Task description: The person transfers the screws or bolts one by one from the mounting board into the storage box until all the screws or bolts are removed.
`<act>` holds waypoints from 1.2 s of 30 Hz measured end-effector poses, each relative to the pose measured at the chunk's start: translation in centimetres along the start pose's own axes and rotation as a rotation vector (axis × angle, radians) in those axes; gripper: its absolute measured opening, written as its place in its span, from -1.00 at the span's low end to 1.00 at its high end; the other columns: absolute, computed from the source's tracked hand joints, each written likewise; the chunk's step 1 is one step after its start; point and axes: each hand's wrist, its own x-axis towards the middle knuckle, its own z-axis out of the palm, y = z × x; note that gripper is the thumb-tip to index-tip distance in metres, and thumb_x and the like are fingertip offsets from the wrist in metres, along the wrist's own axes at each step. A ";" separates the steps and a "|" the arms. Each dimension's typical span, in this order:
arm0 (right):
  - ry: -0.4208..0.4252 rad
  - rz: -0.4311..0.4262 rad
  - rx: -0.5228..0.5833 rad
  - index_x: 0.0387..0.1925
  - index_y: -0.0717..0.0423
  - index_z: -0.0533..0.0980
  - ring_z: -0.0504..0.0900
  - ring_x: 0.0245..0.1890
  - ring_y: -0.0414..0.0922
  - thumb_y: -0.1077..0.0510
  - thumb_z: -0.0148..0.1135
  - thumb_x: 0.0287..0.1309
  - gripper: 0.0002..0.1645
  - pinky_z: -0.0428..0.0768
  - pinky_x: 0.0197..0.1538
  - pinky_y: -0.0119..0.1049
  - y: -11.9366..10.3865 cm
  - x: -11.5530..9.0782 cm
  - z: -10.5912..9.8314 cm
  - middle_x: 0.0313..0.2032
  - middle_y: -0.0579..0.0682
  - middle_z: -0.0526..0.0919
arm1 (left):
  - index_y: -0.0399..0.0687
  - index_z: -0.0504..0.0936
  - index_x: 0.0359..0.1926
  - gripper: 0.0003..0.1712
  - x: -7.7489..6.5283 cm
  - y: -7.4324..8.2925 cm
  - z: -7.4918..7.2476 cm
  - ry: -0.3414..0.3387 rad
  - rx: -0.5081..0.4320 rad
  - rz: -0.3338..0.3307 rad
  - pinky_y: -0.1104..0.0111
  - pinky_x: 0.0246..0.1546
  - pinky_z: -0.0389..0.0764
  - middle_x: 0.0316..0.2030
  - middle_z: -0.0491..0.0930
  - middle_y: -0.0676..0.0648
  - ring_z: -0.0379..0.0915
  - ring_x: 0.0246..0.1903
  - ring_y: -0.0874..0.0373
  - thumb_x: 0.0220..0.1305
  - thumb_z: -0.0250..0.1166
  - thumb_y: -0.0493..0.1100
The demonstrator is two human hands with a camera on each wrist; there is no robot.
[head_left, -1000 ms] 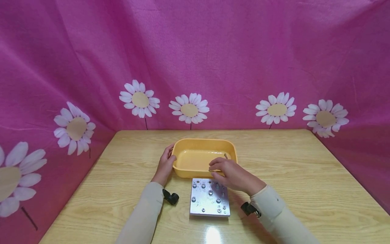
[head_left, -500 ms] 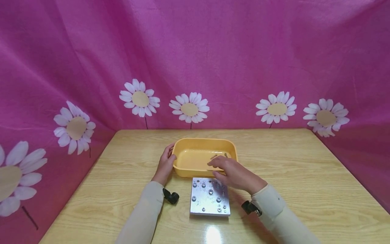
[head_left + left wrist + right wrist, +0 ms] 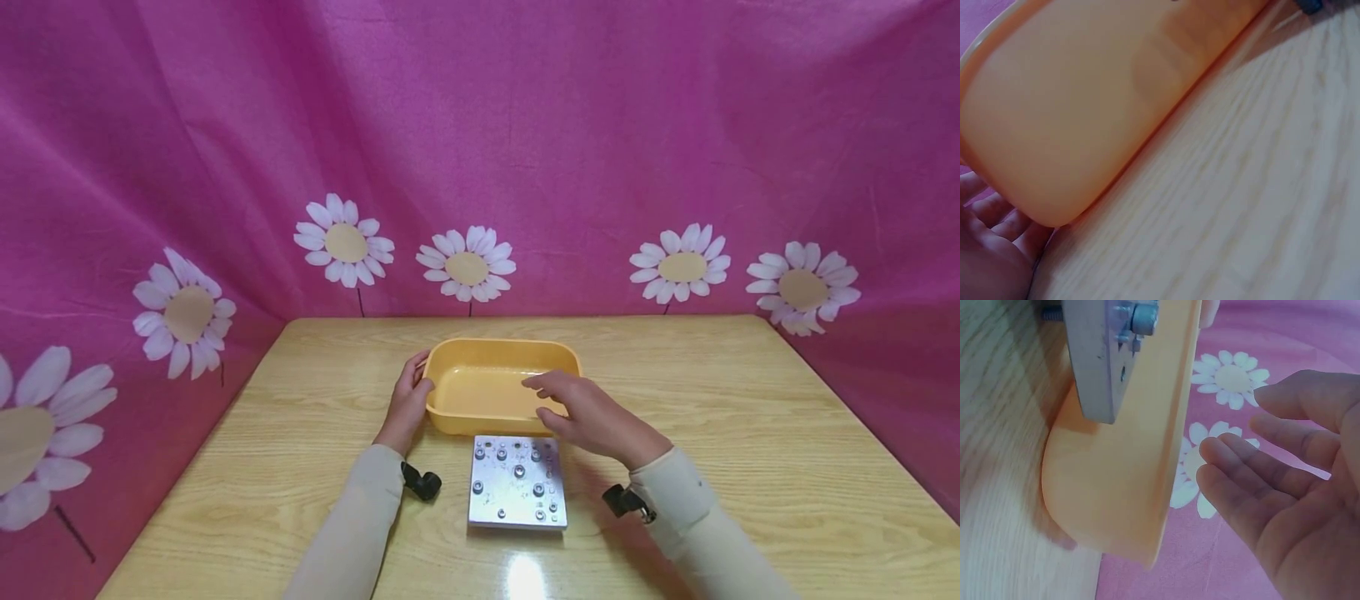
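A yellow plastic basin [image 3: 480, 427] stands on the table beyond the metal plate. My left hand [image 3: 407, 404] grips its left end, thumb at the rim and fingers along the outer wall, as the left wrist view shows the fingers [image 3: 997, 215] by the corner. Over the basin's right front side hovers my right hand [image 3: 592, 415]. Its fingers are spread and hold nothing; the right wrist view shows the bare palm [image 3: 1310, 531]. The square metal plate [image 3: 498, 492] bears several socket-head bolts [image 3: 519, 472]. The basin floor's right part is hidden behind my right hand.
The plate lies close in front of the basin, between my forearms. A bolt end [image 3: 1052, 313] sticks out from the plate's underside. Wood-grain table [image 3: 697, 375] surrounds these things. A pink cloth [image 3: 570, 167] with white flowers hangs behind and at both sides.
My right hand's fingers have spread, and the hand has moved slightly right and up. Half a second ago two small screws showed in the basin; the hand now covers that spot. The left hand stays put.
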 end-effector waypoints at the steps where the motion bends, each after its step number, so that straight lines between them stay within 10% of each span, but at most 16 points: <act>1: 0.003 0.002 0.004 0.24 0.16 0.41 0.57 0.04 0.04 0.21 0.22 0.22 -0.47 0.56 0.07 -0.03 0.0 0.0 -0.1 0.10 0.12 0.55 | 0.02 0.19 0.42 -0.33 0.0 0.0 0.1 0.005 0.001 0.005 0.13 0.24 0.37 0.31 0.32 -0.13 0.28 0.26 0.00 0.26 -0.05 -0.30; 23: -0.156 0.078 0.020 0.27 0.08 0.37 0.58 -0.02 0.01 0.22 0.30 0.15 -0.37 0.60 -0.02 -0.09 -1.0 -0.9 -1.3 0.06 0.11 0.56 | -0.01 0.10 0.46 -0.31 -0.2 -0.1 0.4 0.019 -0.017 -0.007 0.05 0.20 0.39 0.31 0.31 -0.22 0.32 0.23 -0.10 0.31 -0.09 -0.32; 36: -0.350 0.174 -0.015 -0.38 0.06 0.54 0.45 -0.44 -0.18 0.27 0.37 0.04 -0.86 0.49 -0.33 -0.30 -2.4 -1.1 -1.4 -0.51 -0.16 0.50 | 0.02 0.11 0.45 -0.30 0.1 0.2 -0.1 0.019 -0.016 -0.005 0.05 0.18 0.41 0.31 0.31 -0.22 0.32 0.23 -0.11 0.28 -0.08 -0.31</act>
